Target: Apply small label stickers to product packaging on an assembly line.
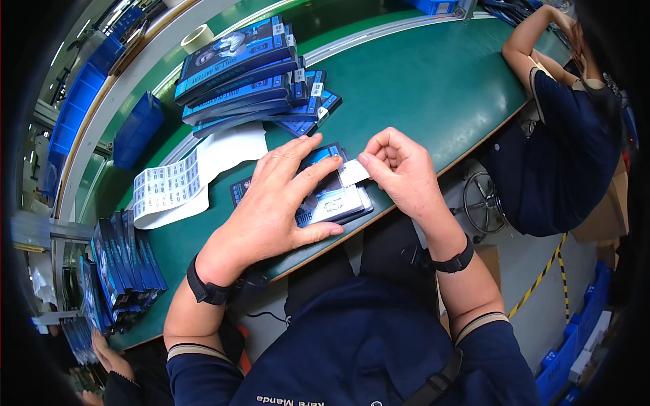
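While the left hand (271, 196), fingers spread, bears on the blue box (335, 203) on the worktop (413, 84), presumably steadying it, the right hand (404, 169) pinches a white label (353, 173) at its edge between closed fingers.

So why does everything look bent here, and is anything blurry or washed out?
In the head view, the green table's edges bow and black rounds off the corners, as fisheye lenses tend to do; in that same view, the left hand and right hand look fairly sharp, while the white label in the right looks pale, its marks too small to make out.
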Motion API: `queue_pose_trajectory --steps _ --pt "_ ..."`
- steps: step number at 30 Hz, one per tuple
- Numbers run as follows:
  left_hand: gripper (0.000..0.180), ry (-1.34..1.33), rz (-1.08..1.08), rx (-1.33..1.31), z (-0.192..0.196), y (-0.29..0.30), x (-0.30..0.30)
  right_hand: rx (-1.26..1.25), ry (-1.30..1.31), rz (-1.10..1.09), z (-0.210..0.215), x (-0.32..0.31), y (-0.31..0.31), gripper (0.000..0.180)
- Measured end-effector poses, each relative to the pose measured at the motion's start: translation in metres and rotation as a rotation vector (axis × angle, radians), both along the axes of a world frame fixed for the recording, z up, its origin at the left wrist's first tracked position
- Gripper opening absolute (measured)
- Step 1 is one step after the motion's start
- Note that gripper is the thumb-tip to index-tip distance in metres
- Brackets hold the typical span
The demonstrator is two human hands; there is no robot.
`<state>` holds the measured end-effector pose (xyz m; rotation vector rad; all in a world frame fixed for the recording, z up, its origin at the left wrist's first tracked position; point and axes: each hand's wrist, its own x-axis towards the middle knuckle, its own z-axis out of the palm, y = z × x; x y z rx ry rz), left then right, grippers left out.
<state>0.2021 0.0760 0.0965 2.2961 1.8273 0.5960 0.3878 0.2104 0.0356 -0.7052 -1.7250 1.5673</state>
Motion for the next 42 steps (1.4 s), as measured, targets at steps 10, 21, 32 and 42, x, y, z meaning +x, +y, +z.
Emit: queue_pose_trajectory --steps 10,21,32,42 --pt "0.067 -0.036 0.055 -0.026 -0.007 -0.002 0.007 0.163 -0.095 -0.035 0.001 0.002 0.003 0.017" --pt "0.072 -0.156 0.03 0.319 -0.003 -0.016 0.026 -0.458 0.606 0.134 0.017 -0.015 -0.037 0.032" --pt "0.083 -0.134 0.013 0.228 0.044 -0.003 0.033 -0.838 0.573 0.497 0.009 -0.022 -0.058 0.069" --pt "0.088 0.513 0.122 0.381 0.119 0.092 -0.078 -0.273 0.347 0.082 -0.005 -0.011 -0.011 0.052"
